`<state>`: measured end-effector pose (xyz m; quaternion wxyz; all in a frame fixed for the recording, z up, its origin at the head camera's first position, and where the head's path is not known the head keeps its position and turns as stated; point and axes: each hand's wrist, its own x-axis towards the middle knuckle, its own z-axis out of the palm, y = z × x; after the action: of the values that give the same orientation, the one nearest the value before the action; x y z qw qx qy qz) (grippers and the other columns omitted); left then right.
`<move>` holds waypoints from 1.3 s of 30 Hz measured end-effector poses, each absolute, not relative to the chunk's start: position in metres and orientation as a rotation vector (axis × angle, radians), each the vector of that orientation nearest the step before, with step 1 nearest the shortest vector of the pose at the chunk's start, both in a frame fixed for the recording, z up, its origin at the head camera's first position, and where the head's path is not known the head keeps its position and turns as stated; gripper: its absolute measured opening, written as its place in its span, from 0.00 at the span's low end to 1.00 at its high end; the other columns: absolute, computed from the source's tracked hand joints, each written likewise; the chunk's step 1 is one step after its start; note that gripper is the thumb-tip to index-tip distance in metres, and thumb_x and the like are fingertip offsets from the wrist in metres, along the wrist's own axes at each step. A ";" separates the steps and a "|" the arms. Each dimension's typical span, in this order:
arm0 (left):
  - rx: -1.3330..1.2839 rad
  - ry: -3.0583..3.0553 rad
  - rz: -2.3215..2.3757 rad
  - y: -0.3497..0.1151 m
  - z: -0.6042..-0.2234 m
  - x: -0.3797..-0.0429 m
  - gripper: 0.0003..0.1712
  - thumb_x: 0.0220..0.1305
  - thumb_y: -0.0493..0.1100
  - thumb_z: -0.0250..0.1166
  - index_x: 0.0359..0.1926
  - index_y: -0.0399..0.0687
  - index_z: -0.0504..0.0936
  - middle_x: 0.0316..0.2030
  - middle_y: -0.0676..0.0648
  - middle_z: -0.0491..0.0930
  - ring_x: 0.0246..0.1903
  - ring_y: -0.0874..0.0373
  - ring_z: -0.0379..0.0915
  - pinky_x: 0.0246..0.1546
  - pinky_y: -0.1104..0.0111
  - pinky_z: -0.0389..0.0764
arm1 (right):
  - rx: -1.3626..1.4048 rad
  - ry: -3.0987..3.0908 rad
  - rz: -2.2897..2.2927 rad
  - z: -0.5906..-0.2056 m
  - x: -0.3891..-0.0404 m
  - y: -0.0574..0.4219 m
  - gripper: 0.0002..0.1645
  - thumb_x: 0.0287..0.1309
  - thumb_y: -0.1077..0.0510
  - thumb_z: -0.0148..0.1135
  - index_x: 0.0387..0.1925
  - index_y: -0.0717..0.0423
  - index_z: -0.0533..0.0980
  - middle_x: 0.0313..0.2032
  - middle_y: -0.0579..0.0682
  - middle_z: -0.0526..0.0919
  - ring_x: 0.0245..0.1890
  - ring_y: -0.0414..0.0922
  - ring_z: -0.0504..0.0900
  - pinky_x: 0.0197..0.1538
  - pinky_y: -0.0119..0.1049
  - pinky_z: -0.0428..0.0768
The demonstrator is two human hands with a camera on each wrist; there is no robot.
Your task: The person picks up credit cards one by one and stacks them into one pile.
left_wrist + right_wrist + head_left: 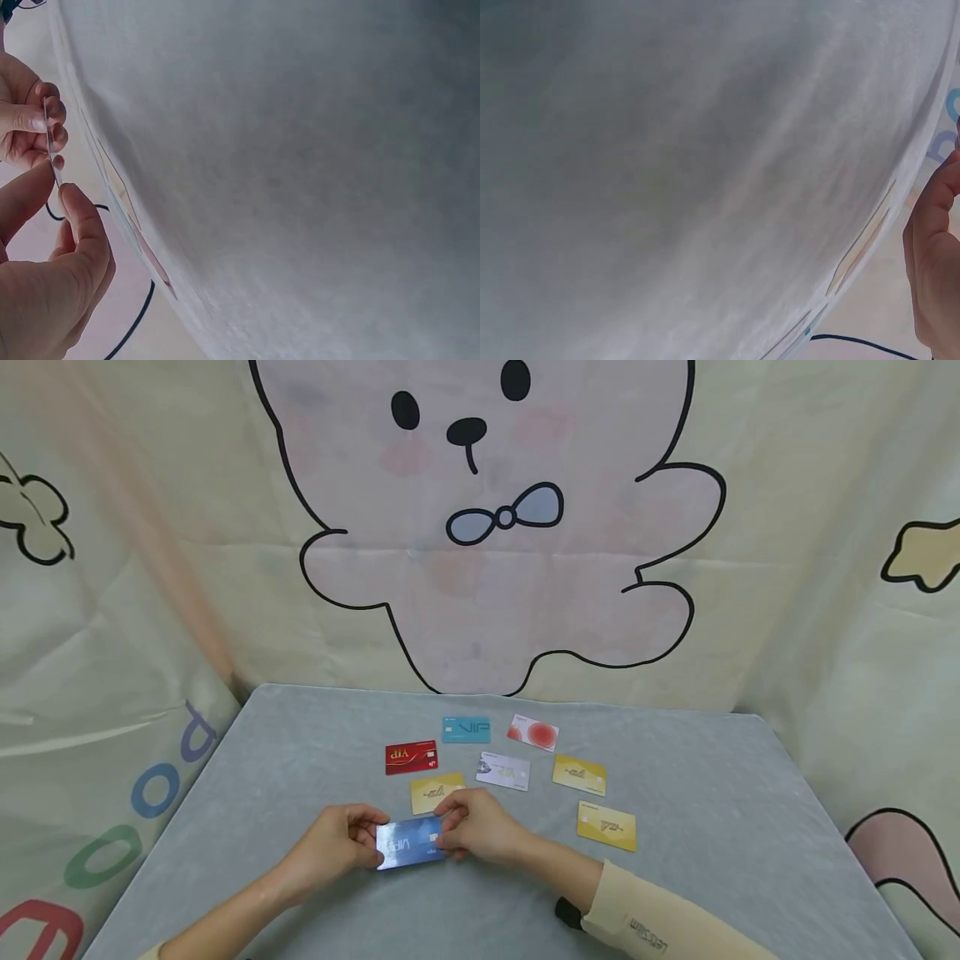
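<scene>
Both hands hold a glossy blue VIP card [405, 842] between them, above the near part of the table. My left hand [336, 847] pinches its left end, thumb in front. At the opposite end, my right hand [480, 828] pinches the edge by the card's chip. Seen from the left wrist, the card [49, 131] is a thin edge-on line between the left hand [64, 262] and the right hand [30, 116]. Only part of the right hand [936, 255] shows in the right wrist view, where the card is out of sight. A gold card [433, 792] lies just behind, partly covered by the right fingers.
On the grey cloth-covered table [712, 860] lie a red card [411, 757], a teal VIP card [466, 730], a white card with red circles [533, 732], a silver card [502, 771] and two more gold cards, one behind [580, 774] the other [607, 826]. A printed curtain [480, 577] hangs behind.
</scene>
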<state>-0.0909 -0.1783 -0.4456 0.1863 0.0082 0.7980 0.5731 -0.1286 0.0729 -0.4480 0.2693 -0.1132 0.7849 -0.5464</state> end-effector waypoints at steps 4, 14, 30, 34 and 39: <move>0.035 2.231 1.631 -0.174 -0.444 -0.092 0.28 0.48 0.23 0.75 0.53 0.25 0.81 0.33 0.44 0.79 0.32 0.54 0.74 0.30 0.70 0.79 | -0.295 2.099 -1.491 -0.445 -0.129 0.079 0.16 0.57 0.69 0.74 0.47 0.63 0.81 0.29 0.52 0.82 0.21 0.44 0.81 0.29 0.33 0.83; 0.122 2.175 1.660 -0.160 -0.443 -0.096 0.28 0.48 0.23 0.75 0.54 0.25 0.81 0.30 0.45 0.77 0.32 0.54 0.74 0.30 0.71 0.78 | -0.267 2.067 -1.551 -0.443 -0.124 0.099 0.18 0.58 0.70 0.74 0.49 0.66 0.80 0.28 0.52 0.81 0.21 0.42 0.82 0.29 0.33 0.84; 0.218 2.074 1.670 -0.126 -0.447 -0.099 0.24 0.49 0.22 0.77 0.50 0.28 0.83 0.31 0.45 0.78 0.31 0.56 0.74 0.30 0.73 0.78 | -0.191 1.977 -1.630 -0.448 -0.112 0.142 0.21 0.57 0.70 0.74 0.52 0.69 0.79 0.30 0.53 0.82 0.25 0.43 0.83 0.31 0.34 0.85; 0.231 2.059 1.663 -0.118 -0.447 -0.099 0.23 0.49 0.22 0.76 0.49 0.29 0.84 0.30 0.45 0.78 0.31 0.56 0.73 0.30 0.73 0.78 | -0.178 1.966 -1.641 -0.448 -0.108 0.151 0.22 0.57 0.70 0.74 0.52 0.70 0.78 0.30 0.52 0.82 0.25 0.42 0.82 0.30 0.33 0.84; 0.240 2.061 1.643 -0.107 -0.445 -0.099 0.22 0.49 0.22 0.76 0.48 0.30 0.84 0.29 0.45 0.78 0.30 0.56 0.73 0.30 0.73 0.78 | -0.146 1.952 -1.634 -0.447 -0.106 0.162 0.22 0.59 0.68 0.73 0.54 0.70 0.78 0.31 0.53 0.83 0.28 0.44 0.85 0.32 0.34 0.85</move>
<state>-0.0993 -0.1072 -0.4453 0.2449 0.0879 0.7549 0.6020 -0.1062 0.1624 -0.4472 0.2916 -0.0549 0.7324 -0.6128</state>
